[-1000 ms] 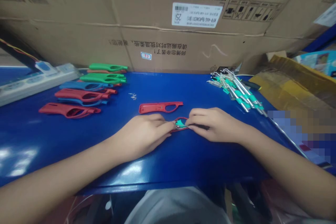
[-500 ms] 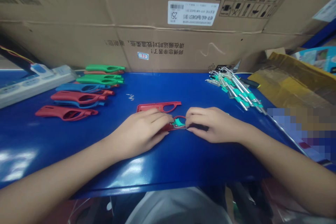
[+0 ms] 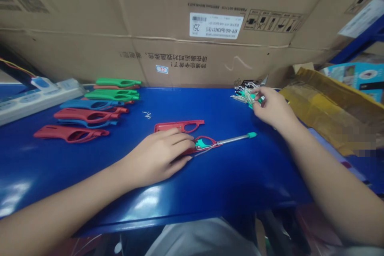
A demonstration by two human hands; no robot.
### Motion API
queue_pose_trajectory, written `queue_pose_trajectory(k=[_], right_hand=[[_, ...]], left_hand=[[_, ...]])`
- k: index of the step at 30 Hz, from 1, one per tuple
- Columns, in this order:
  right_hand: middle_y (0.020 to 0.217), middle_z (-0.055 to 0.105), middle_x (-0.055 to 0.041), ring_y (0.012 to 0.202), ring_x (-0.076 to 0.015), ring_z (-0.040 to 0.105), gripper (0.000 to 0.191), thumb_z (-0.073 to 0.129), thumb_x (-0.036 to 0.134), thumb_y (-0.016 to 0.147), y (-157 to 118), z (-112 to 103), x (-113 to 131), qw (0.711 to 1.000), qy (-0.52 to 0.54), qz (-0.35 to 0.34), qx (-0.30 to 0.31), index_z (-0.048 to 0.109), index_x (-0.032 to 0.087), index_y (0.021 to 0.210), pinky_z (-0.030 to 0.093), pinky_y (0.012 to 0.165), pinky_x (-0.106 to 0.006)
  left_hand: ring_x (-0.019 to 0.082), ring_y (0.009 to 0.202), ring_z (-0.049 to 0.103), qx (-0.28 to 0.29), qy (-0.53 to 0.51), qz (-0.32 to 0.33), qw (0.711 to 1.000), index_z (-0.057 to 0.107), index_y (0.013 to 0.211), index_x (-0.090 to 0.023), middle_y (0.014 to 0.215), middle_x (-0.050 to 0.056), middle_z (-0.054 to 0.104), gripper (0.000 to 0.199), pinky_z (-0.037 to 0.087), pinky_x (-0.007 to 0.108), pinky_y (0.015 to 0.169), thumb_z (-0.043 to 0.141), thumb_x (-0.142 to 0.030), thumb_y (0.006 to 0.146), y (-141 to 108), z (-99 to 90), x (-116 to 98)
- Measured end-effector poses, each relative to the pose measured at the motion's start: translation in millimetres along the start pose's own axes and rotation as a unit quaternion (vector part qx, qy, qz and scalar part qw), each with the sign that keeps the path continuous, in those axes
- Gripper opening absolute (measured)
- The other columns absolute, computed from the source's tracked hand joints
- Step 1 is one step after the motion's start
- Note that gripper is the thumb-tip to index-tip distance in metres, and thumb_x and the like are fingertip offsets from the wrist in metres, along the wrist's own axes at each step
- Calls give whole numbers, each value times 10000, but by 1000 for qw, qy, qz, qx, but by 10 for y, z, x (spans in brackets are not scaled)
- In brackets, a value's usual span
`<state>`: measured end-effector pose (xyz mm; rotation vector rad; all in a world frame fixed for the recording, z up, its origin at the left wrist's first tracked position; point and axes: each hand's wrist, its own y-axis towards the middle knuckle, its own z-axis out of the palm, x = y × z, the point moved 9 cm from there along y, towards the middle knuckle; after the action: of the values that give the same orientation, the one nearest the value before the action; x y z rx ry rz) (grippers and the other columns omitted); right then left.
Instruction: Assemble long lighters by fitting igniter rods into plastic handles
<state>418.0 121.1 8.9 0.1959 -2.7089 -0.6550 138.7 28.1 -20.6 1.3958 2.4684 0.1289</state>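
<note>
My left hand point(image 3: 168, 152) is closed round the near red lighter shell point(image 3: 213, 141), its fingertips at the green trigger point(image 3: 203, 143). A metal tube with a green tip point(image 3: 235, 140) extends right from this shell, and a thin wire lies below it. Just behind my left hand lies another red shell half point(image 3: 192, 125), partly covered by the fingers. At the back right, my right hand point(image 3: 271, 106) has its fingers bent at the pile of metal tubes and green parts point(image 3: 244, 95); whether a part is between the fingertips is hard to see.
Red, blue and green lighter shells point(image 3: 87, 115) are stacked at the left, beside a white power strip point(image 3: 27, 100). Small pins point(image 3: 147, 115) lie behind the red shells. A large cardboard box point(image 3: 168, 20) stands along the back; yellow-taped cardboard point(image 3: 324, 104) is at the right.
My right hand has moved from the red shell to the pile at the back right. The tube with its green tip is now uncovered. My left hand stays at the shell.
</note>
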Motion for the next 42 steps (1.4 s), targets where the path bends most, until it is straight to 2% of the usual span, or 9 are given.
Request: queue_pose_trajectory(k=[3,7,12,21,29,32,35,37,42], right_hand=[[1010,666,-126,898,-286,619,316,553,147,772,59,79,-261,994,-101,35,-9,716,180,1041,504,815,-413],[1185,611,-170,1111,-374,542,315,575,266,855,39,292,-257,985,-168,20,21,730,190,1119,481,921,-513],[1203,583,-174,1120,-362,519,255,580,300,881,30,430,-216,982,-185,20,42,743,175,1034,467,950,-503],[1255,576,-223,1134,-402,476,366,530,286,878,42,387,-174,986,-169,6,11,644,142,1195,446,893,-552],[1199,584,-196,1133,-394,492,119,617,273,859,55,354,-227,989,-141,26,22,676,172,882,428,919,-536],[1045,640,-137,1061,-333,555,90,660,282,842,45,271,-36,1000,-14,3,-6,651,193,847,448,930,-494],[873,652,-49,791,-220,576,177,687,378,852,-69,246,306,986,168,11,13,655,205,875,486,777,-392],[824,649,-20,697,-171,549,191,684,388,878,-218,304,675,962,261,-8,74,667,203,925,467,688,-329],[899,681,-28,815,-165,591,96,692,300,911,-610,300,1513,910,364,-137,141,661,211,930,474,748,-315]], left_hand=[[216,1138,633,-2,-3,3,1000,637,1167,-238,1242,29,689,208,508,359,975,493,-296,1029,2,3,-1],[213,1103,644,1,-6,-5,1000,639,1148,-229,1185,38,703,202,504,350,956,488,-259,1016,-7,-4,1],[209,1019,663,18,-6,-25,1000,641,1107,-225,1088,32,709,170,518,335,877,528,-283,994,-10,-17,7],[226,949,678,13,5,-38,999,636,1074,-221,996,39,714,162,510,329,785,566,-222,928,-3,-68,20],[226,1001,677,9,-36,-50,998,641,1122,-228,1078,46,723,177,536,363,853,547,-227,971,-6,-18,91],[257,1089,659,-26,-67,-65,995,654,1201,-221,1165,76,724,257,535,415,933,593,-321,972,7,-44,123],[277,1189,633,-99,-141,-103,980,655,1295,-214,1259,99,715,393,504,457,1035,632,-420,961,12,-92,181],[271,1237,627,-144,-223,-146,953,648,1337,-218,1324,99,695,432,481,465,1090,626,-441,968,2,-81,246],[261,1255,638,-188,-431,-200,859,717,1207,-208,1315,84,705,341,491,435,1106,611,-435,976,17,28,279]])
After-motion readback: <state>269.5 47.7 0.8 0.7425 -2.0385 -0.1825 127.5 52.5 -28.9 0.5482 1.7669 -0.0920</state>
